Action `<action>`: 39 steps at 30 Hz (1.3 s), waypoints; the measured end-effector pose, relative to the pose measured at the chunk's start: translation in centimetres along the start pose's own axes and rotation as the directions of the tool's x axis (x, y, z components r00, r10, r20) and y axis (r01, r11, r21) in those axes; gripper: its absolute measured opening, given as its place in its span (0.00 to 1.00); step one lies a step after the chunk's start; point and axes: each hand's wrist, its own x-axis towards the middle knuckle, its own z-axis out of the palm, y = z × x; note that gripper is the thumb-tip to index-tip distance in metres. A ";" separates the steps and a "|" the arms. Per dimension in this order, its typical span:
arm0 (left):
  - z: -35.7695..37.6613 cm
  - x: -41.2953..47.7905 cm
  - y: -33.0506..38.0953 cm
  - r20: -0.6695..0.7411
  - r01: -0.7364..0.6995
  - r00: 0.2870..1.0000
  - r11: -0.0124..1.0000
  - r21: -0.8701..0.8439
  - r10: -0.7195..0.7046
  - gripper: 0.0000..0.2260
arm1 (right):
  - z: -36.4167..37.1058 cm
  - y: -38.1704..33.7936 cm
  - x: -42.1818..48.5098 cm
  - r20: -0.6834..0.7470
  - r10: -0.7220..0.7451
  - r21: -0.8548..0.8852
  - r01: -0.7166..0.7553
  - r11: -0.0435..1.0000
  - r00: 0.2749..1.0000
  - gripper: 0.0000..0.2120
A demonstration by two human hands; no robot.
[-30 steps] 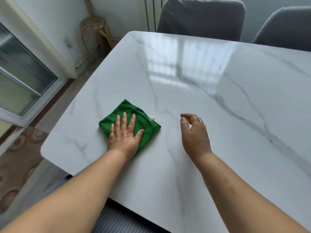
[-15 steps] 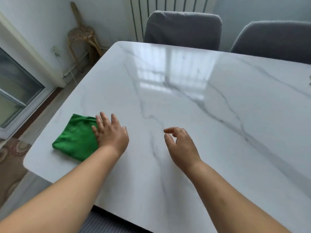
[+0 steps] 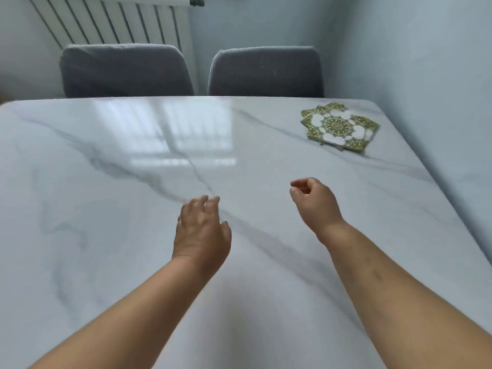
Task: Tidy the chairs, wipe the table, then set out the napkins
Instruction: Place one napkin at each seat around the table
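A fanned stack of green-and-white patterned napkins (image 3: 339, 127) lies near the far right corner of the white marble table (image 3: 133, 182). Two grey chairs (image 3: 125, 70) (image 3: 266, 71) stand tucked in along the table's far edge. My left hand (image 3: 201, 230) hovers over the middle of the table, fingers loosely spread, holding nothing. My right hand (image 3: 314, 201) hangs to its right with fingers loosely curled and nothing in them, well short of the napkins. The green cloth is out of view.
A white radiator (image 3: 114, 22) runs along the back wall behind the chairs. A pale blue wall (image 3: 426, 75) stands close against the table's right side.
My left hand has let go of the green cloth and moved right toward the table's middle. The view has swung right, so the cloth has left the frame and the napkins have come into view.
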 end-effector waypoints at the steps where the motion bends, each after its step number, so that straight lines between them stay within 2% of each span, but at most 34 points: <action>1: 0.7 0.2 1.7 -0.011 -0.009 1.000 1.000 -0.014 0.008 0.24 | -1.9 1.0 1.1 -0.026 0.037 0.056 -0.035 0.998 0.999 0.09; 3: 2.3 0.7 4.6 -0.015 -0.004 1.000 0.999 -0.054 0.003 0.22 | -5.3 3.1 3.7 -0.052 0.122 0.191 -0.110 0.975 0.991 0.08; 6: 4.7 1.7 8.7 -0.016 0.005 1.000 0.995 -0.101 -0.006 0.20 | -10.0 5.8 8.8 -0.020 0.302 0.374 -0.273 0.886 0.953 0.10; 11: 6.8 3.1 11.9 -0.035 0.024 0.999 0.982 -0.189 -0.031 0.20 | -13.2 7.5 17.0 0.043 0.479 0.528 -0.427 0.734 0.877 0.27; 13: 7.3 3.9 12.3 -0.051 0.032 0.998 0.979 -0.201 -0.043 0.19 | -13.1 7.4 19.1 0.033 0.495 0.548 -0.430 0.718 0.868 0.27; 17: 7.8 5.8 12.2 -0.078 -0.007 0.997 0.988 -0.157 -0.005 0.19 | -12.4 6.7 22.4 -0.077 0.523 0.567 -0.394 0.723 0.849 0.20; 19: 8.2 6.8 12.0 -0.090 -0.046 0.995 0.990 -0.130 0.035 0.19 | -12.2 6.2 23.9 -0.063 0.556 0.605 -0.411 0.682 0.829 0.14; 22: 8.5 7.8 11.9 -0.104 -0.068 0.993 0.990 -0.125 0.055 0.19 | -12.0 5.7 25.9 0.003 0.618 0.691 -0.448 0.567 0.787 0.07; 25: 8.8 8.8 11.7 -0.122 -0.076 0.991 0.988 -0.134 0.059 0.19 | -11.5 5.2 27.0 0.065 0.642 0.703 -0.492 0.514 0.764 0.13; 29: 9.3 9.9 11.6 -0.129 -0.080 0.990 0.985 -0.152 0.060 0.19 | -10.5 4.4 27.7 0.049 0.595 0.644 -0.481 0.596 0.802 0.14; 32: 9.5 10.3 11.7 -0.134 -0.082 0.989 0.983 -0.166 0.060 0.18 | -9.8 3.9 28.7 -0.041 0.576 0.663 -0.409 0.626 0.816 0.12; 35: 9.6 10.5 11.6 -0.139 -0.091 0.988 0.980 -0.176 0.067 0.18 | -9.8 3.7 29.8 -0.083 0.610 0.697 -0.392 0.601 0.788 0.10; 39: 9.7 10.7 11.3 -0.139 -0.097 0.988 0.978 -0.186 0.072 0.18 | -10.0 3.1 30.0 -0.005 0.638 0.725 -0.437 0.533 0.770 0.13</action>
